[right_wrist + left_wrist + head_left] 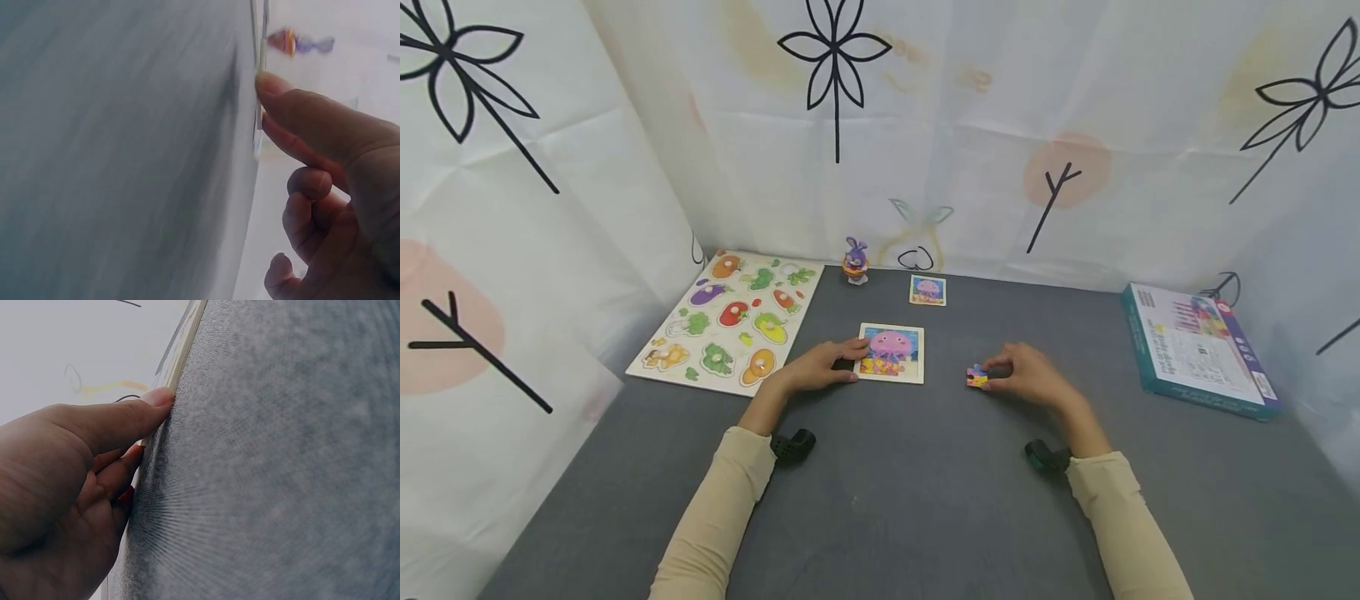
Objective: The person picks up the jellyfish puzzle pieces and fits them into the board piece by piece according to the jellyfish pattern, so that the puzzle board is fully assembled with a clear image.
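Note:
A small square puzzle board with a pink octopus-like picture lies on the grey table. My left hand holds its left side, with thumb and fingers at the edge; the left wrist view shows the thumb against the thin pale rim. To the right of the board, my right hand pinches a small blue and yellow jigsaw piece between thumb and fingers. Seen edge-on in the right wrist view, the jigsaw piece is thin, and the other fingers are curled back. Behind the board lies a small card with a similar picture.
At the left lies a large board with vegetable pictures. A purple rabbit figurine stands at the back, before the white patterned cloth. A teal-sided box lies at the right of the grey table.

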Demonstrator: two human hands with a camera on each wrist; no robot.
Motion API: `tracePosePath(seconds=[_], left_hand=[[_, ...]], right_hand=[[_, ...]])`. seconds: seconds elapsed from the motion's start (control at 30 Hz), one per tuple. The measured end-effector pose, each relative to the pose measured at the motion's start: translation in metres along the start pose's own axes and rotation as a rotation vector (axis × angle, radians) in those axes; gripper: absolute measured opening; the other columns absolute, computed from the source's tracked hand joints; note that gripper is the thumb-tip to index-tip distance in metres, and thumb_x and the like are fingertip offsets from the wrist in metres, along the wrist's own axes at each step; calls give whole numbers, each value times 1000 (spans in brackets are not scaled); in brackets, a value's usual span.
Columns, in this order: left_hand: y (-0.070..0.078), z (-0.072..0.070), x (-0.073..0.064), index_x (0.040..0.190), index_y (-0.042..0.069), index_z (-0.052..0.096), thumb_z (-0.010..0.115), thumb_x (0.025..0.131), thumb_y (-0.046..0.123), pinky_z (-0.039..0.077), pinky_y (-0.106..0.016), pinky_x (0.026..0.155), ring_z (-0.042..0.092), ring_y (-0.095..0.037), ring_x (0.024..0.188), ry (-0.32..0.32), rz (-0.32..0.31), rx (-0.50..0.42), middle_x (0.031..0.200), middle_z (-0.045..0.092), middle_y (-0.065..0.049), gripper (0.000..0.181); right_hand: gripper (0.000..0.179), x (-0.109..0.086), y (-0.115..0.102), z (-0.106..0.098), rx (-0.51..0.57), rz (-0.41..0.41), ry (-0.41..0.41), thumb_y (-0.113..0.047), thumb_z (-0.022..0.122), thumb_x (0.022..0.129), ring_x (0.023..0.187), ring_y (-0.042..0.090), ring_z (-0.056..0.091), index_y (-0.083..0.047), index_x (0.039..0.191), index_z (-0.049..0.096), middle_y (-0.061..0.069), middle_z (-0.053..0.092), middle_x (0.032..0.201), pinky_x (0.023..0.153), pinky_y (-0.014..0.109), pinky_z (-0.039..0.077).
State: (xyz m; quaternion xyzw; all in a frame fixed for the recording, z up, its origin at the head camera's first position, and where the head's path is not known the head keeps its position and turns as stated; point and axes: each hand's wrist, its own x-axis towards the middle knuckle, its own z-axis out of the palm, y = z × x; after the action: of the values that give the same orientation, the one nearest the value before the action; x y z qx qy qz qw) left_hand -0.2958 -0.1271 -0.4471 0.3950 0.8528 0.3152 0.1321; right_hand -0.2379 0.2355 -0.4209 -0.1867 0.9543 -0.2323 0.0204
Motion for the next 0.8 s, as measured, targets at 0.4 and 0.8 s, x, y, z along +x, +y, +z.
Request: tracePosePath(seconds=[0.4, 0.8], left_hand=[[3, -1, 2, 137, 5, 43, 60, 89, 18, 17, -51, 112, 21, -28, 140, -18, -34, -5, 150, 28, -10, 53], [0, -1, 1, 136, 4, 44, 60, 89, 17, 20, -49, 112, 22, -29, 140, -9, -17, -15, 149, 29, -11, 52]], right_hand=[[28, 49, -56, 28, -40, -70, 4, -25, 78, 71, 67, 15, 42, -9, 94, 74, 7, 57, 76, 59, 26, 27], [27, 61, -72, 39, 16, 11, -16, -25, 77, 72, 77, 19, 45, -11, 95, 75, 8, 57, 82, 68, 35, 27]])
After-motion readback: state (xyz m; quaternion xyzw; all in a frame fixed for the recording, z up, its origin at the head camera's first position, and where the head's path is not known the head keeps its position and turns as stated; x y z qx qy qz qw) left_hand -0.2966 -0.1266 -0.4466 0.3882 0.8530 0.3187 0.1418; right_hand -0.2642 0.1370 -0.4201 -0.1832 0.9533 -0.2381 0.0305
